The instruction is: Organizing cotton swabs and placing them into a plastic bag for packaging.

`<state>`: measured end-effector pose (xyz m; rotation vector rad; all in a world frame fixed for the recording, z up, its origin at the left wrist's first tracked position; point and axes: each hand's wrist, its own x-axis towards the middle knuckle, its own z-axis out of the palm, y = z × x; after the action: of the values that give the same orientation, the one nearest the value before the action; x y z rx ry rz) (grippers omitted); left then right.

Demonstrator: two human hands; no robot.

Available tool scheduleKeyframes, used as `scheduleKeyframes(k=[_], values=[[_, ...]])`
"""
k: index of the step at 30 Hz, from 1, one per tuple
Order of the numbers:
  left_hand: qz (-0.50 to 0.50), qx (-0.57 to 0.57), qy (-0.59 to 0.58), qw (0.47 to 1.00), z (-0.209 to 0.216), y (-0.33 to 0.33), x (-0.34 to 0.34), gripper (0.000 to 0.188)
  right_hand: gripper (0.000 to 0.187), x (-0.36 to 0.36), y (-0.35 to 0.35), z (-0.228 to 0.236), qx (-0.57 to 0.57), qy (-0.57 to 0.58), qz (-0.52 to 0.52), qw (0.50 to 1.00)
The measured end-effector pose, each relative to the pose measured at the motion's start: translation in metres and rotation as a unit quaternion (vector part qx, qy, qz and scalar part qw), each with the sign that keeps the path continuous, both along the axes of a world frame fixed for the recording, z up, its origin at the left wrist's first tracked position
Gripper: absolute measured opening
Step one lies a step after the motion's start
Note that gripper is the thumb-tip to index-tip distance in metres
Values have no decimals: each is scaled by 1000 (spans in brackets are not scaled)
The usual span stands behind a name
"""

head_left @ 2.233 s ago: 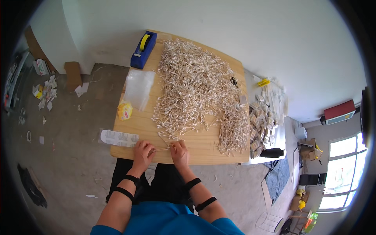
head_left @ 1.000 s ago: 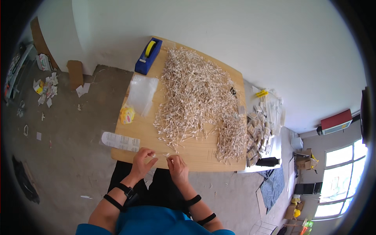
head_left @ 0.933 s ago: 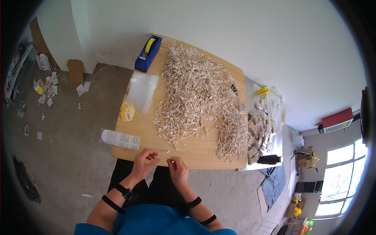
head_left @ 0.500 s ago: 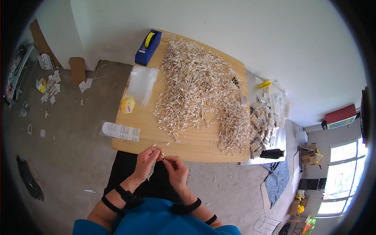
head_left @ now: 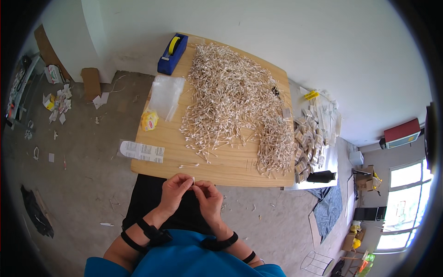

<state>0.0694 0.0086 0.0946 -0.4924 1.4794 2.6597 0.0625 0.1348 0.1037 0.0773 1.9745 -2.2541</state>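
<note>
From my remote view, the fingers of the left hand [head_left: 173,193] and the right hand [head_left: 209,201] are pinched together, tip to tip, on a cotton swab [head_left: 194,179] just off the counter's [head_left: 224,173] near edge. Its visible end points to twelve o'clock, long axis running roughly twelve to six; that end is white and slim, and the fingers hide the rest. Just past them at twelve, I see loose swabs [head_left: 189,165] lying nine to three. Outward from the hands, a printed strip [head_left: 144,152] sits at ten, a yellow packet [head_left: 149,120] at eleven, the big swab pile [head_left: 226,92] toward one, and a blue tape dispenser [head_left: 168,62] near twelve, farthest off.
</note>
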Motion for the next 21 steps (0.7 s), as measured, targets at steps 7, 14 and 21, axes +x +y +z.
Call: scheduleKeyframes(k=[7,14,21], values=[[-18,-235,103,966,8,-4,0,7,12,2,8,-10,-52,-61,12,997],[-114,-201,35,972,-25,-28,18,10,11,0,20,-15,-173,-111,19,978],[-55,-179,95,978,10,-22,-2,19,13,4,26,-6,-21,-42,20,999]])
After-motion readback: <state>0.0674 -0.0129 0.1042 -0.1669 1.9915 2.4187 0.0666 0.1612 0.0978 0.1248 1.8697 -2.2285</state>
